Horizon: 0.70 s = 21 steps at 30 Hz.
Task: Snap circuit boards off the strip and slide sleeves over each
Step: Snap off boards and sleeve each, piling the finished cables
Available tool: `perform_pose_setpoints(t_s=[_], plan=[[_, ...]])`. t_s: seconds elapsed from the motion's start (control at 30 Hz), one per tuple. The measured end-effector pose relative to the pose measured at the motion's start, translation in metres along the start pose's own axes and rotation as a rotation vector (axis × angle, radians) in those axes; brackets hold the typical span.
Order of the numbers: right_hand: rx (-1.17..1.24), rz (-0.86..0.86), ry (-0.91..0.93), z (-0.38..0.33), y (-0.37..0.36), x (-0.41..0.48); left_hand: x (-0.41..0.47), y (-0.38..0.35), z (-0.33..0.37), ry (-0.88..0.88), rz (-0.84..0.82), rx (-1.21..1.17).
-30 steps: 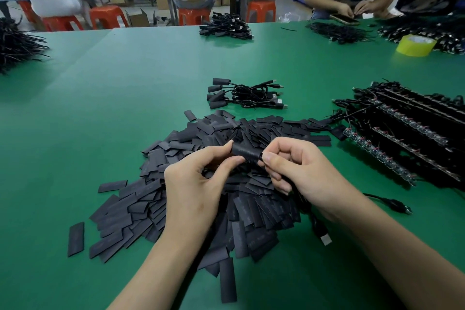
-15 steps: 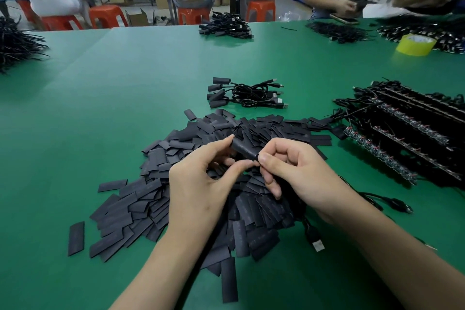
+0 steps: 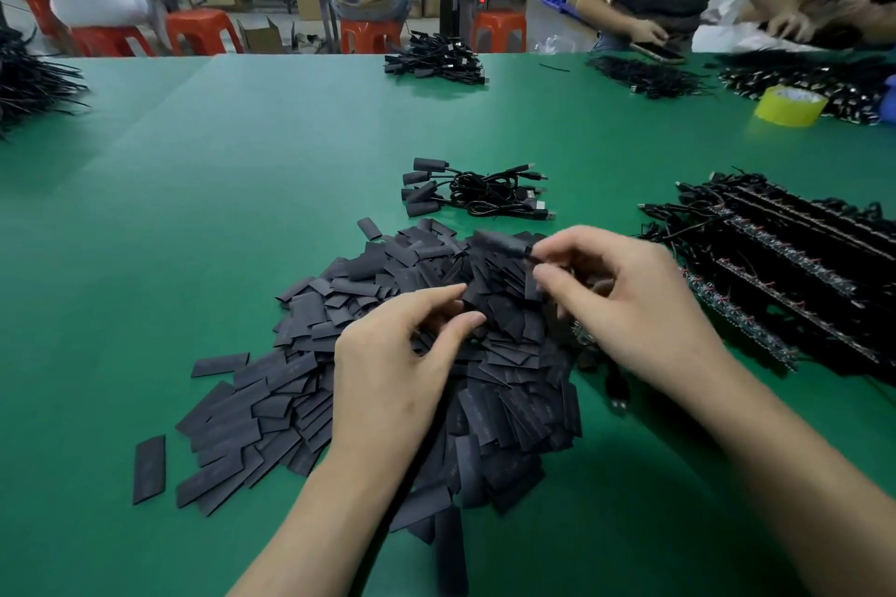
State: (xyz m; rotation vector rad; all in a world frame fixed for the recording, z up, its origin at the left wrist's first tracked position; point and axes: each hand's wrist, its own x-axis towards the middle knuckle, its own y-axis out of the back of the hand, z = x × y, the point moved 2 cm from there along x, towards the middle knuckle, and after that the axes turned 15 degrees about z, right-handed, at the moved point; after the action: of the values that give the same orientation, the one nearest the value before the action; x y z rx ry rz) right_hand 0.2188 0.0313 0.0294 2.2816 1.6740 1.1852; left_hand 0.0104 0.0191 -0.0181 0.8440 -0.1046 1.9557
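Right hand (image 3: 625,301) was up over the far edge of the pile of sleeves (image 3: 339,378) — forefinger and thumb pinched on the near end of a sleeved piece (image 3: 502,243), other fingers curled loose behind. The piece was motion-blurred, so whether the sleeve sat fully home over the board couldn't be told. Its long axis ran up and left from the pinch, free end aimed fwd at the finished bundle (image 3: 477,194), which lay just beyond the pile w/ its own sleeved ends to the left and leads trailing right. A thin cable seemed to drop from under the same hand toward a plug (image 3: 616,390) on the green table (image 3: 194,208), though the palm hid most of it. Left hand (image 3: 402,354) hovered low over the middle of the pile, thumb and forefinger tips a little apart, nothing plainly btwn them — it looked empty. Judging by the layout, the right hand was nearer both the bundle ahead and the strips of circuit boards (image 3: 776,267) off to its right; the left hand was nearer the loose sleeves. Next move prob. called for a short carry fwd along the piece's own axis, laying it beside the bundle, lead to the right to match. The dangling cable could drag sleeves out of the pile.
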Motion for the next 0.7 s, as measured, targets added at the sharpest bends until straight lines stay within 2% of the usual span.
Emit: perform_pose_setpoints(t_s=[0.13,0.27,0.4,0.47,0.6,0.7], plan=[[-0.341,-0.035,0.195,-0.011,-0.016,0.058,-0.001,-0.001,0.000,-0.013,-0.019,0.000],[-0.527,-0.036,0.291,-0.006,-0.052,0.126,-0.002,-0.002,0.000,-0.031,-0.059,-0.001],[-0.707,-0.178,0.351,-0.004,-0.085,0.162,-0.002,-0.003,0.000,-0.058,-0.093,0.013],[-0.690,-0.212,0.307,-0.004,-0.089,0.161,-0.002,-0.003,-0.001,-0.053,-0.096,0.010],[-0.628,-0.154,0.335,-0.002,-0.063,0.125,-0.002,-0.003,-0.001,-0.062,-0.104,0.016],[-0.666,-0.266,0.311,0.004,-0.027,0.085,-0.002,-0.004,-0.002,-0.068,-0.113,0.031]])
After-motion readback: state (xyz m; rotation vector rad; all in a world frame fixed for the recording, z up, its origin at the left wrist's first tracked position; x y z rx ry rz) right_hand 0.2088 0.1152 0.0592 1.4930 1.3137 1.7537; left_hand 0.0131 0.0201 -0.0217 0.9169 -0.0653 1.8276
